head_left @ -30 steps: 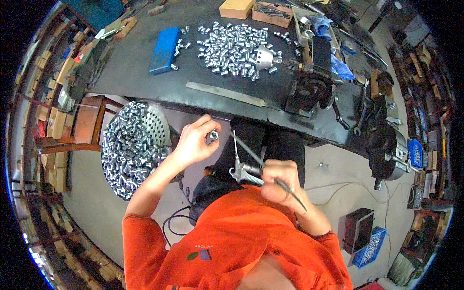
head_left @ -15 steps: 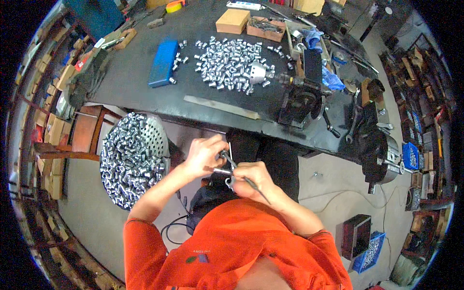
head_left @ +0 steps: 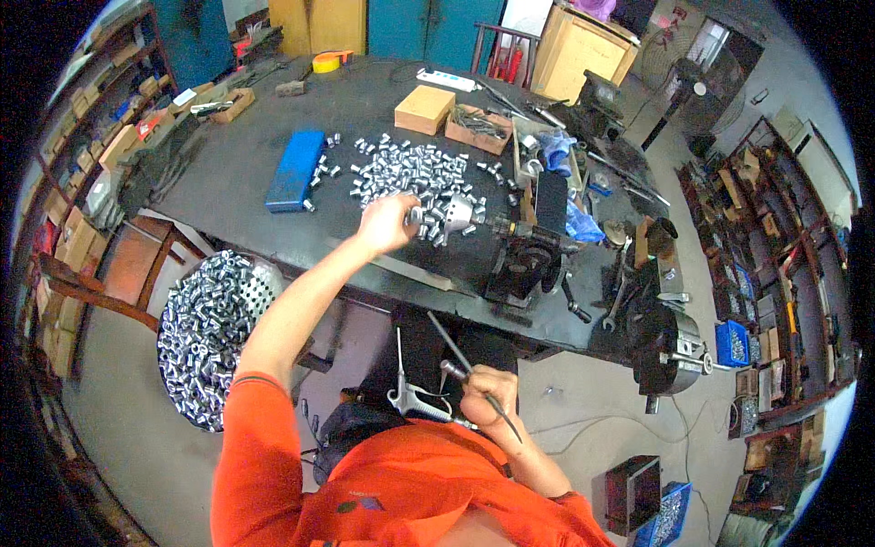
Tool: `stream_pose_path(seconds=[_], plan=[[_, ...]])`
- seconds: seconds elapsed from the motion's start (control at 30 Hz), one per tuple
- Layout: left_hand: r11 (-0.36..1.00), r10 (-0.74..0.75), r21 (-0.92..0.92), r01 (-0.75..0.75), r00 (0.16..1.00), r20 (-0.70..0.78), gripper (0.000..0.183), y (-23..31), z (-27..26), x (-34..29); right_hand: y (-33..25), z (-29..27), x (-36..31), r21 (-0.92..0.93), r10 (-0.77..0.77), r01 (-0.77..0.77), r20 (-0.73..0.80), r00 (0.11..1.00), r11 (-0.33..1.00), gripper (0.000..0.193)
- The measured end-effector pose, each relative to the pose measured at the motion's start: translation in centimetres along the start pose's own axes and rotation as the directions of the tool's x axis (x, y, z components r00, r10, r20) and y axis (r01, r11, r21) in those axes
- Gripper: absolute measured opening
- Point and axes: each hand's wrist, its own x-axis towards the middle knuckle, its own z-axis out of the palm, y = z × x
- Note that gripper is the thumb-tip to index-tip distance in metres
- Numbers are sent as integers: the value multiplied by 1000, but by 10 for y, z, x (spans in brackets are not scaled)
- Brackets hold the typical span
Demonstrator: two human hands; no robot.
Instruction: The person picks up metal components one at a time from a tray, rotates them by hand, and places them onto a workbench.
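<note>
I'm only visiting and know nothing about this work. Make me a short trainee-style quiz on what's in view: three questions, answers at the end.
1. True or false: the left hand is down by the person's lap.

2. Fill in the blank: the right hand grips a long, thin ____.

3. Which of these lies on the bench to the left of the main heap of small metal parts?
(a) an oblong blue object
(b) a crumpled blue cloth
(c) a yellow box

Key:
1. False; it is out over the bench, at the near side of the heap.
2. Rod.
3. (a), the oblong blue object.
</note>
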Motion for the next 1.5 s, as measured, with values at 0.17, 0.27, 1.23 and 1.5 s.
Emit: stream_pose_path(seconds=[0.17,0.27,1.23,1.5], plan=[[845,-204,-516,141,977,-66,42,0,-39,35,6,6,-6,-17,9,-9,21,1000,1000,17],[965,-122,-239,105,991,-58,39,-21,-59,-2,2,0,-5,82,73,-81,98,992,993,17],[626,-577,773,104,729,368,18,-142,-120,-235,5,20,-7,92,107,-122,153,982,988,18],[636,-529,763,112,784,326,15,-140,-125,-240,6,19,-10,62,141,-151,147,979,987,19]])
